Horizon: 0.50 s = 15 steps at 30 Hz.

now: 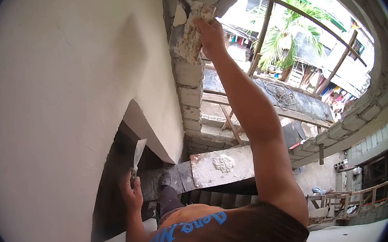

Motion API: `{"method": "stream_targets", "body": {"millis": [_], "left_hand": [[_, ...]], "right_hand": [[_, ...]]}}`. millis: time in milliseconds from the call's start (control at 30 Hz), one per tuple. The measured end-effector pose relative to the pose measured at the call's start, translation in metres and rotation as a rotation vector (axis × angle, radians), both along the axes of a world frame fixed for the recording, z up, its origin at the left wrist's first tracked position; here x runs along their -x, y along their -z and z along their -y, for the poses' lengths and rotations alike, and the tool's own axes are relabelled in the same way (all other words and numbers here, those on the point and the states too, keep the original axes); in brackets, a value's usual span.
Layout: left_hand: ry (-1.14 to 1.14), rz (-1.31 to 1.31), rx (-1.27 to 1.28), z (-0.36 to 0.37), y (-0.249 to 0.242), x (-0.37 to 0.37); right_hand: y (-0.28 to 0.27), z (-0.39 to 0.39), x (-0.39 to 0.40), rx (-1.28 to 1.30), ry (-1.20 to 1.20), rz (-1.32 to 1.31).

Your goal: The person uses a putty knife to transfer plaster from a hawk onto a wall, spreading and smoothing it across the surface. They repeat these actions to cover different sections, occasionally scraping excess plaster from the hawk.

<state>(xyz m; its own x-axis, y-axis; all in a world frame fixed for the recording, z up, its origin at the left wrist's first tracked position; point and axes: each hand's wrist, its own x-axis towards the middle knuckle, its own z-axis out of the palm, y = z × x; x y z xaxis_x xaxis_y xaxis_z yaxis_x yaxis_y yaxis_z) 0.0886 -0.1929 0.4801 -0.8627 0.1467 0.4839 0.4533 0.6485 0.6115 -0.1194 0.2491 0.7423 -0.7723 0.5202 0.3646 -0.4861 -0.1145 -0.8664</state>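
Note:
My left hand (pixel 133 193), low in front of the wall opening, is closed round the handle of a putty knife (pixel 139 152). Its pale blade points upward and touches nothing. High up near the wall's edge, my right hand (pixel 212 36) grips a worn, stained board (pixel 190 43) by its side. A smear of white putty (pixel 179 16) sits on that board. Below, a mound of white powdery-looking paste (pixel 224 163) lies on a flat panel (pixel 205 179). To my left rises a smooth plastered wall (pixel 58 88).
A dark triangular opening (pixel 111 191) cuts into the wall. My foot (pixel 164 178) rests on a narrow plank beside the panel, with steps (pixel 216 199) beneath. Bare blockwork (pixel 191 93) edges a round opening with wooden poles (pixel 267 28). Timber scaffolding (pixel 344 202) stands at right.

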Motion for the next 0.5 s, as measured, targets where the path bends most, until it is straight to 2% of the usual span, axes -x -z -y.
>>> {"method": "stream_targets", "body": {"millis": [33, 67, 133, 233, 367, 433, 500], "left_hand": [[-0.002, -0.007, -0.010, 0.005, 0.005, -0.004], [-0.034, 0.067, -0.023, 0.010, 0.008, -0.008], [-0.062, 0.131, -0.048, 0.021, 0.014, -0.012], [-0.096, 0.206, -0.078, 0.037, 0.018, -0.015], [-0.206, 0.326, -0.143, 0.048, 0.017, -0.010], [-0.245, 0.364, -0.121, 0.048, 0.013, -0.006], [-0.206, 0.321, -0.105, 0.045, 0.016, 0.002]], "right_hand": [[-0.012, -0.001, 0.028, -0.122, 0.085, 0.004], [-0.019, -0.004, 0.053, -0.130, 0.085, -0.002], [-0.027, -0.010, 0.098, -0.363, 0.292, 0.098], [-0.023, -0.015, 0.143, -0.444, 0.433, 0.110], [-0.026, -0.011, 0.141, -0.482, 0.348, 0.290], [-0.029, -0.007, 0.133, -0.394, 0.325, 0.200], [-0.031, 0.003, 0.129, -0.421, 0.329, 0.195]]}}
